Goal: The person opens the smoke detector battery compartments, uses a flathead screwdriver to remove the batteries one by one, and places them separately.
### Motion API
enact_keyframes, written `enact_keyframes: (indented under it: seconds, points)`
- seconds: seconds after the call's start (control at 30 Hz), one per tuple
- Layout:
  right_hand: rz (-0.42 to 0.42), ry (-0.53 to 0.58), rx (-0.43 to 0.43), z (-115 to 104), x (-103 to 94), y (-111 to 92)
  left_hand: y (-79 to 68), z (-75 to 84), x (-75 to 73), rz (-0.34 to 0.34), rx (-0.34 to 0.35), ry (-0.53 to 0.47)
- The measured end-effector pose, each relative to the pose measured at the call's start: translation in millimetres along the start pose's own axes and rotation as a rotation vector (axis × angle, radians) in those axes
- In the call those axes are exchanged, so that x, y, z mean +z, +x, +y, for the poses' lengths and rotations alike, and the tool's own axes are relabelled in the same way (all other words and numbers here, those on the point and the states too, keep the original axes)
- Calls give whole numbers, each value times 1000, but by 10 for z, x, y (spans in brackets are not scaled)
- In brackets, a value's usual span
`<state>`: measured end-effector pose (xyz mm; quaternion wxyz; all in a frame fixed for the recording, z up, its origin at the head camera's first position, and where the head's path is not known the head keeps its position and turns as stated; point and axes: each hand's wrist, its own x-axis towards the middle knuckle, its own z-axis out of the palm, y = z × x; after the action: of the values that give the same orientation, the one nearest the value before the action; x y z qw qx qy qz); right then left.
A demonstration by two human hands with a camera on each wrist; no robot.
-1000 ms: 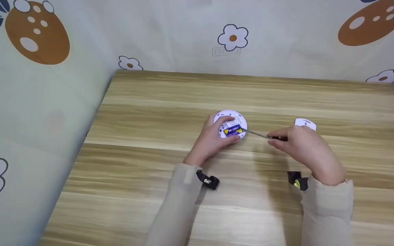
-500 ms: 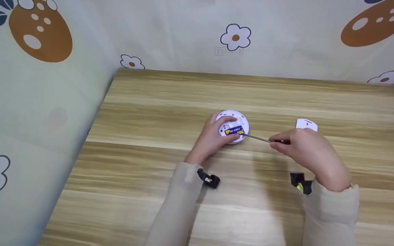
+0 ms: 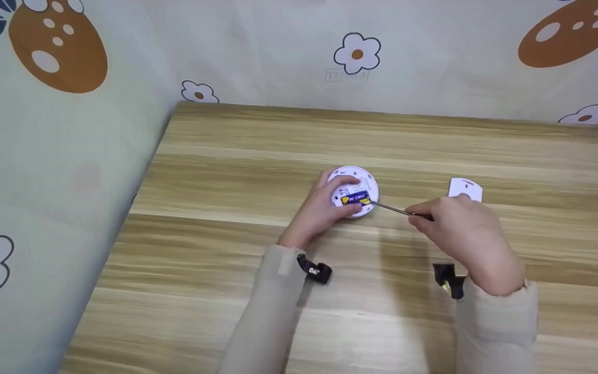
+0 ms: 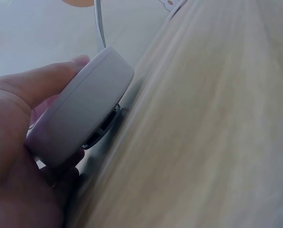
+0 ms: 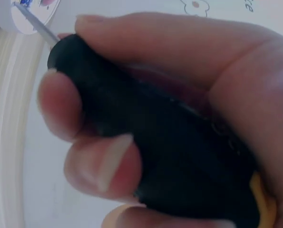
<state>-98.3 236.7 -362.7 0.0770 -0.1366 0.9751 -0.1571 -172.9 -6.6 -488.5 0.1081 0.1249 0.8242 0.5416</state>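
Note:
In the head view my left hand (image 3: 320, 205) grips a round white battery-powered device (image 3: 374, 188), fingers on one side of its face and thumb on the other. Blue and yellow batteries (image 3: 355, 198) sit in its exposed compartment. My right hand (image 3: 465, 228) holds a screwdriver (image 3: 392, 209), its thin metal shaft pointing left with the tip at the right end of the batteries. The right wrist view shows the fingers wrapped around the thick dark handle (image 5: 151, 142), which has a yellow part at its end. From the left wrist the device (image 4: 84, 99) appears tilted, close over the table.
A white cover piece (image 3: 465, 188) lies on the wooden table (image 3: 257, 140) just behind my right hand, which partly hides it. Black wrist straps with cameras (image 3: 315, 269) sit at both sleeves. Patterned cloth walls (image 3: 278, 47) border the table at the back and left.
The screwdriver tip has shifted slightly down along the batteries' right end, then up a little. My left thumb covers more of the lower battery than a second ago.

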Motion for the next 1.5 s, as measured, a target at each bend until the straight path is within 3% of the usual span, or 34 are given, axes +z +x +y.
enact_keyframes:
  seconds: [0.27, 0.5, 0.9, 1.0, 1.17, 1.5]
  points:
    - [47, -56, 44, -180, 38, -9, -3, 23, 17, 27, -26, -13]
    - [67, -68, 45, -192, 46, -24, 4, 30, 33, 22, -17, -3]
    - [32, 59, -74, -10, 43, 11, 0, 67, 67, 69, -70, 70]
    - [-9, 92, -92, 73, 41, 34, -9, 71, 62, 74, -87, 92]
    - [-144, 189, -53, 251, 6, 76, -14, 71, 61, 74, -90, 100]
    - [-312, 565, 31, 668, 63, 149, -11, 75, 60, 80, -108, 96]
